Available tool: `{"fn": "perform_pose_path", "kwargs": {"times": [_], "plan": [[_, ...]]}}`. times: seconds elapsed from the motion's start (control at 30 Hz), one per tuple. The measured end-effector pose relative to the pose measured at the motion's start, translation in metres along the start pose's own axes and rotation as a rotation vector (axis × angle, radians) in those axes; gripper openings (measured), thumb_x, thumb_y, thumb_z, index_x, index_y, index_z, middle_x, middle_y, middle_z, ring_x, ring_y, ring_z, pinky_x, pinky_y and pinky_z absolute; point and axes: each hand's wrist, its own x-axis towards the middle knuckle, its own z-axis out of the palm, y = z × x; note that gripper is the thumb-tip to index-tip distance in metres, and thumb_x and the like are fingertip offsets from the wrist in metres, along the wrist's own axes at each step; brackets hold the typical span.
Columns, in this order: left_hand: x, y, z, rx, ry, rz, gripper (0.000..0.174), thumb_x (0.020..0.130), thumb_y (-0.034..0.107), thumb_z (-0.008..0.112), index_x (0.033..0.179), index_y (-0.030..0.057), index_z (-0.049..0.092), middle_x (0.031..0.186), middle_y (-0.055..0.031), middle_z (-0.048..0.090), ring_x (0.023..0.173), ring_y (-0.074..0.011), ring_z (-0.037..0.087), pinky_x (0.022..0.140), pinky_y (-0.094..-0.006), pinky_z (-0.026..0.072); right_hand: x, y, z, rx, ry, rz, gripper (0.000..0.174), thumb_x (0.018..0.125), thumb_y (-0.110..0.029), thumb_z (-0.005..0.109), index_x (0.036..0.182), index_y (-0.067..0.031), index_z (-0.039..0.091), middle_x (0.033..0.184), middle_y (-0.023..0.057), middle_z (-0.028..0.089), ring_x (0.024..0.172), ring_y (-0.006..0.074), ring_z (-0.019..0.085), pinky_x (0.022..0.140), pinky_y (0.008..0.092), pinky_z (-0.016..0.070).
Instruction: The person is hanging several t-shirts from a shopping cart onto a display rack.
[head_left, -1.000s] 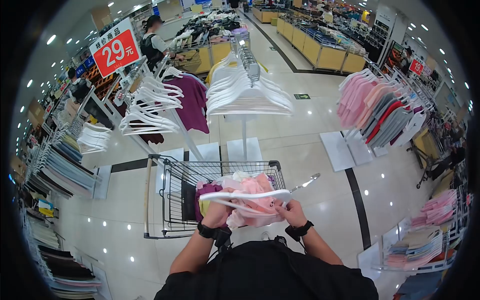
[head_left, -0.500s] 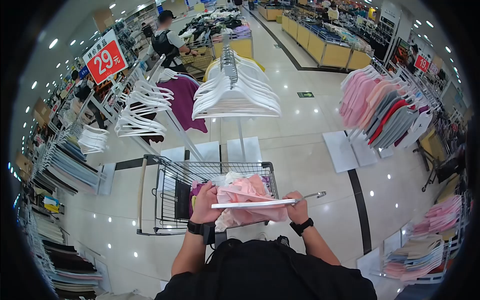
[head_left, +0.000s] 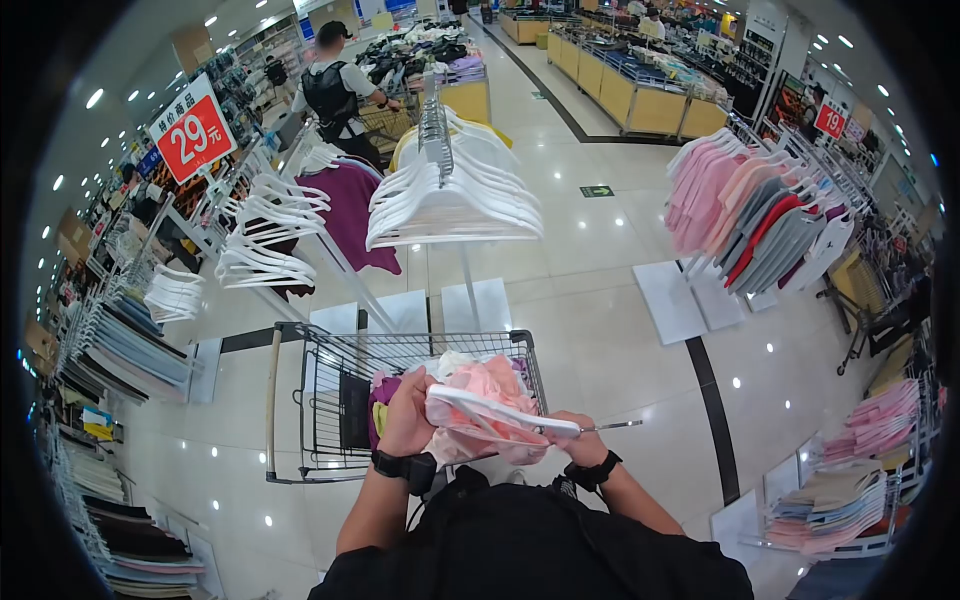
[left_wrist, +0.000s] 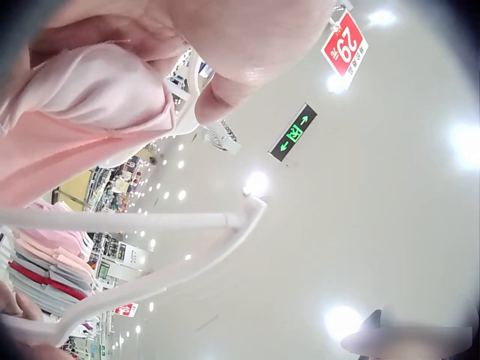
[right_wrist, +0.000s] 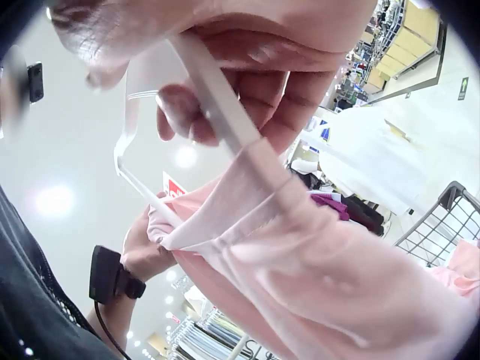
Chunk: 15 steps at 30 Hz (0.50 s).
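Note:
Over the near side of the cart, my right hand point(head_left: 583, 440) grips a white clothes hanger point(head_left: 500, 408) near its metal hook, which points right. A pink garment point(right_wrist: 300, 262) hangs on one arm of the hanger in the right wrist view. My left hand point(head_left: 405, 412) pinches pink fabric at the hanger's left side, thumb up. From the left wrist, a bare hanger tip point(left_wrist: 251, 210) stands out below the left hand point(left_wrist: 247, 45) and the bunched pink cloth point(left_wrist: 90, 97). The garment's lower part overlaps the clothes in the cart in the head view.
A wire shopping cart point(head_left: 335, 352) holds pink, white, purple and yellow-green clothes. Beyond it stands a rack with white hangers point(head_left: 455, 210) and a purple garment point(head_left: 350, 215). Pink, grey and red clothes point(head_left: 765, 215) hang at the right. A person point(head_left: 340, 90) in a vest stands behind the racks.
The hanger has turned from edge-on to tilted, its left end now higher. My left hand has shifted from within the hanger's outline to its left side. The background person has turned and moved right.

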Motion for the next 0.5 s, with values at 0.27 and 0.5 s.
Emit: {"fn": "perform_pose_path", "kwargs": {"times": [0.27, 0.5], "plan": [[0.000, 0.003, -0.010, 0.014, 0.057, -0.105, 0.046, 0.107, 0.036, 0.047, 0.131, -0.0008, 0.059, 0.128, -0.0147, 0.068, 0.118, -0.0270, 0.066, 0.104, -0.0420, 0.0508, 0.012, -0.017, -0.006, -0.259, 0.127, -0.176, 0.050, 0.098, -0.049, 0.068, 0.103, 0.0000, 0.076, 0.082, 0.0093, 0.074, 0.075, 0.0194, 0.068, 0.066, 0.0327, 0.0511], [-0.004, 0.018, 0.009, 0.189, 0.129, -0.092, 0.008, 0.100, 0.010, 0.066, 0.100, 0.0014, 0.065, 0.090, -0.0063, 0.071, 0.079, -0.0127, 0.067, 0.075, -0.0284, 0.0539, 0.024, -0.046, -0.020, -0.776, -0.096, -0.281, 0.021, 0.087, -0.031, 0.078, 0.100, -0.0157, 0.079, 0.090, 0.0072, 0.076, 0.081, 0.0311, 0.070, 0.072, 0.0395, 0.0538]]}}
